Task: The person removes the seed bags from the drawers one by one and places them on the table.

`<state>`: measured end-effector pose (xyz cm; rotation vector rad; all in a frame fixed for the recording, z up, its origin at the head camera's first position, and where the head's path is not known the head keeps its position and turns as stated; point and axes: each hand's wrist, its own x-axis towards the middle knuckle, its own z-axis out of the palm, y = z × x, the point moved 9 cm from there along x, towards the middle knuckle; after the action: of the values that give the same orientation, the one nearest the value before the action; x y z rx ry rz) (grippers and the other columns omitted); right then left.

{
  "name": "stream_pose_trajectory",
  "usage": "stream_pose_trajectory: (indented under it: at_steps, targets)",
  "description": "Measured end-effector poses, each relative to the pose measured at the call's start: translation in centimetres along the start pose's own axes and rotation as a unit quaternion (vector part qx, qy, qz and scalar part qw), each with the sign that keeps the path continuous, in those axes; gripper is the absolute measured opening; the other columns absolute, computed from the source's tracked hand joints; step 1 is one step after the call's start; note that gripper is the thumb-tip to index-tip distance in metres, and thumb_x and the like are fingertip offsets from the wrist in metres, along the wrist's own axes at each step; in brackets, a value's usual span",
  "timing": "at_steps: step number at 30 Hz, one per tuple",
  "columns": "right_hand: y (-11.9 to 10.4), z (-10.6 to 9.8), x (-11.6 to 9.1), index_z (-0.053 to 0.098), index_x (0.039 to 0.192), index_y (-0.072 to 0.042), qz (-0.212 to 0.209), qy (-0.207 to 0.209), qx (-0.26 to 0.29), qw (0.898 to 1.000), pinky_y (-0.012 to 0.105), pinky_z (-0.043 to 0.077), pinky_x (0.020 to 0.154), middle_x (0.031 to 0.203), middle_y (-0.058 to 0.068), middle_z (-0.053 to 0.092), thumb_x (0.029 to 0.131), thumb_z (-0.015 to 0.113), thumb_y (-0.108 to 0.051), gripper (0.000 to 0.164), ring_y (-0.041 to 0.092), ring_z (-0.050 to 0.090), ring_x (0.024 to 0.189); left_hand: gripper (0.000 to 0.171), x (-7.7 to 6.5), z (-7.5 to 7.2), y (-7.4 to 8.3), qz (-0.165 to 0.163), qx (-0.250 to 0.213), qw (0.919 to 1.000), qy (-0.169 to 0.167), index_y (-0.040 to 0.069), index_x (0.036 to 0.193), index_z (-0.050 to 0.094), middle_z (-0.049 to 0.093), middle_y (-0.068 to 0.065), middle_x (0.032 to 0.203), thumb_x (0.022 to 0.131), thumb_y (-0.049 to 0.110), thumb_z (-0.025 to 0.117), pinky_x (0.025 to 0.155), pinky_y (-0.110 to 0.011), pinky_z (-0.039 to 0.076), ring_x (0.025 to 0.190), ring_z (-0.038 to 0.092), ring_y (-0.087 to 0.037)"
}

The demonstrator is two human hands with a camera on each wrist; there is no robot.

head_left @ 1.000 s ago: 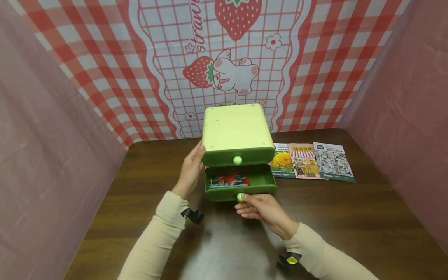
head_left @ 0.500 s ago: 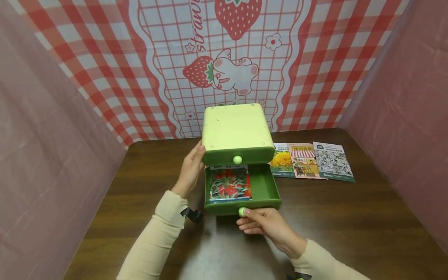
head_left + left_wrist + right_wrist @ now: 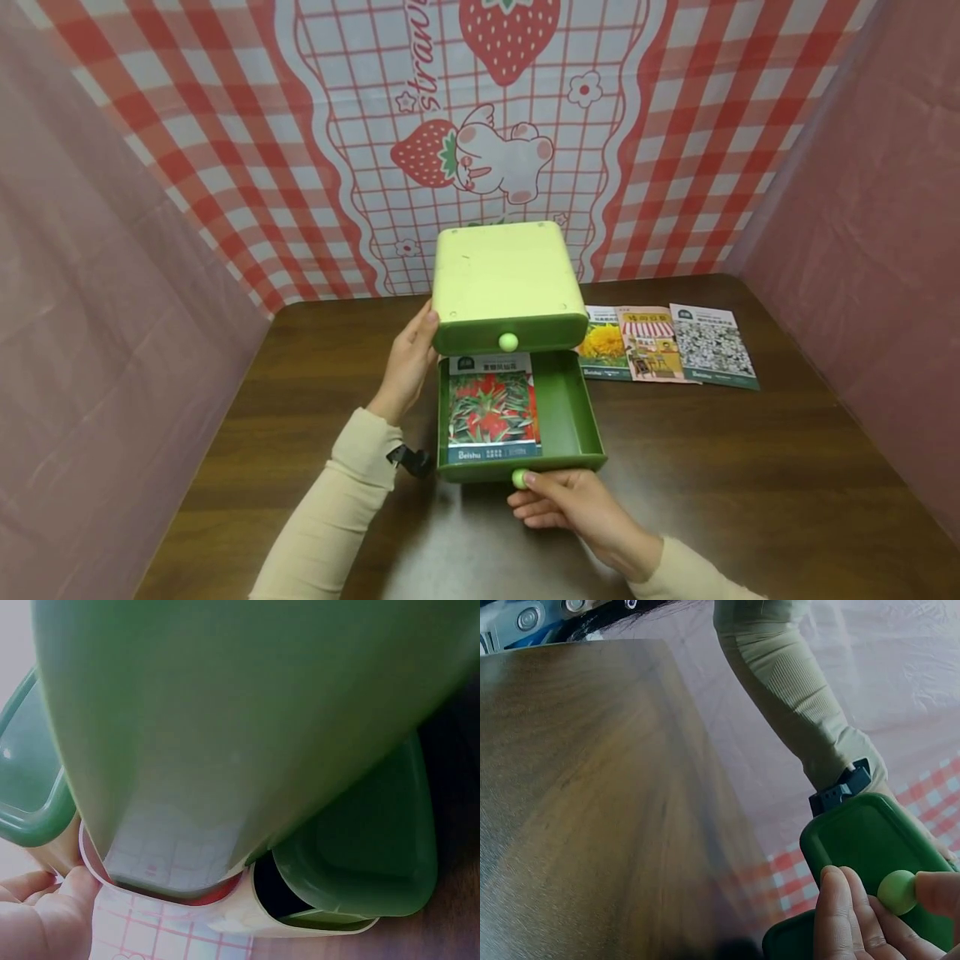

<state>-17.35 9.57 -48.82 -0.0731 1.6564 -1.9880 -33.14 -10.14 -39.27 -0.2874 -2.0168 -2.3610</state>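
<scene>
In the head view, the pale-green, rounded plastic cabinet (image 3: pixel 510 271) stands on the dark brown wood-grain table (image 3: pixel 712 500), its front facing the person; the dark-green plastic drawer (image 3: pixel 566 408) beneath the top one projects straight toward the person, its front panel's long axis running left to right. Inside, against the left wall, the red-flower paper packet (image 3: pixel 491 408) lies face up, long axis front to back, printed title toward the cabinet. Three printed paper packets (image 3: pixel 651 346) lie to the cabinet's right. The left hand (image 3: pixel 405 358) rests against the cabinet's left side, fingers extended; the right hand (image 3: pixel 577 517) pinches the light-green round knob (image 3: pixel 519 478). In the left wrist view, dim and close, the large green surface appears to be the projecting drawer; fingers (image 3: pixel 79 889) touch the casing. In the right wrist view, the knob sits between thumb and fingers, before the green front panel.
</scene>
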Motion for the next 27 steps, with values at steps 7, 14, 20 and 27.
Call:
stream_pose_trajectory:
  at_steps: [7, 14, 20, 27]
  targets:
    - [0.6, 0.0, -0.4, 0.060, 0.120, 0.015, 0.005, -0.002, 0.009, 1.000, 0.028, 0.062, 0.078, 0.097, 0.013, 0.076, 0.098, 0.059, -0.022, 0.043, 0.014, 0.074, 0.084, 0.057, 0.0, 0.0, 0.0, 0.004, -0.001, 1.0000, 0.003, 0.012, 0.153, 0.033, 0.032, -0.004, 0.160, 0.104, 0.039, 0.045, 0.114, -0.041, 0.041, 0.140, 0.043, -0.028]
    - [1.3, -0.1, -0.3, 0.059, 0.122, 0.015, 0.018, 0.009, 0.007, 1.000, 0.031, 0.062, 0.079, 0.098, 0.014, 0.075, 0.098, 0.059, -0.024, 0.046, 0.015, 0.073, 0.084, 0.060, 0.1, -0.1, -0.3, 0.000, -0.005, 0.9999, 0.009, 0.012, 0.153, 0.034, 0.033, -0.005, 0.159, 0.103, 0.041, 0.047, 0.114, -0.043, 0.041, 0.139, 0.043, -0.027]
    - [1.4, 0.0, -0.5, 0.061, 0.119, 0.014, 0.024, -0.011, 0.006, 1.000, 0.030, 0.062, 0.077, 0.094, 0.011, 0.076, 0.098, 0.058, -0.027, 0.046, 0.014, 0.073, 0.081, 0.060, 0.2, -0.1, -0.5, 0.000, -0.003, 0.9999, 0.010, 0.013, 0.153, 0.033, 0.033, -0.005, 0.160, 0.103, 0.042, 0.047, 0.114, -0.043, 0.040, 0.140, 0.042, -0.027]
    - [1.2, 0.2, -1.0, 0.061, 0.113, 0.017, 0.037, -0.041, -0.002, 0.998, 0.026, 0.062, 0.069, 0.086, 0.008, 0.076, 0.098, 0.058, -0.028, 0.048, 0.011, 0.073, 0.073, 0.059, 0.0, -0.1, -0.3, 0.001, -0.002, 0.9999, 0.011, 0.013, 0.154, 0.033, 0.032, -0.003, 0.160, 0.103, 0.041, 0.046, 0.116, -0.042, 0.039, 0.141, 0.041, -0.024]
